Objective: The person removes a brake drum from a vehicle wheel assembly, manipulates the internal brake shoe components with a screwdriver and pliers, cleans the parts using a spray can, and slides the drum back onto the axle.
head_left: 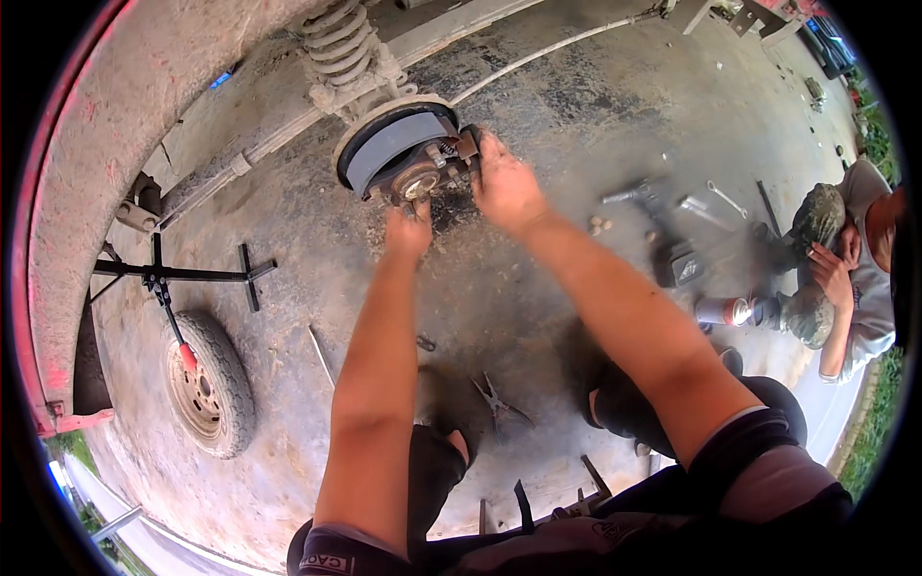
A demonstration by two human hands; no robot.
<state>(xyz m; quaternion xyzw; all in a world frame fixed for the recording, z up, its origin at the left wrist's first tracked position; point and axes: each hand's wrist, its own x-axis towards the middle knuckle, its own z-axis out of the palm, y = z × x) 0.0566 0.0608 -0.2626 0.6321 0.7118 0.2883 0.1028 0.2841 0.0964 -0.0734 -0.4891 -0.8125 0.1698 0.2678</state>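
A small cylindrical can (722, 310), pale with a red band, lies on its side on the concrete floor (538, 288) toward the right edge, just beside the seated second person (850, 269); what is printed on it is too small to tell.

The exposed brake assembly (408, 158) hangs under the vehicle near the top middle, grey brake shoe curving over a rusty hub, with a coil spring (341, 43) above it. The left hand (410, 228) reaches up from below, fingers curled narrow and touching the lower edge of the hub. The right hand (506, 184) presses against the assembly's right side, fingers bent and close together over a part there; I cannot tell whether they actually clasp anything.

On the floor between the person's knees lies a pair of pliers (497, 400). A removed wheel (206, 384) lies flat toward the left edge, with a cross wrench (182, 276) just above it. Wrenches (715, 202) are scattered well apart on the right, near the seated person, whose hand is raised to the head.
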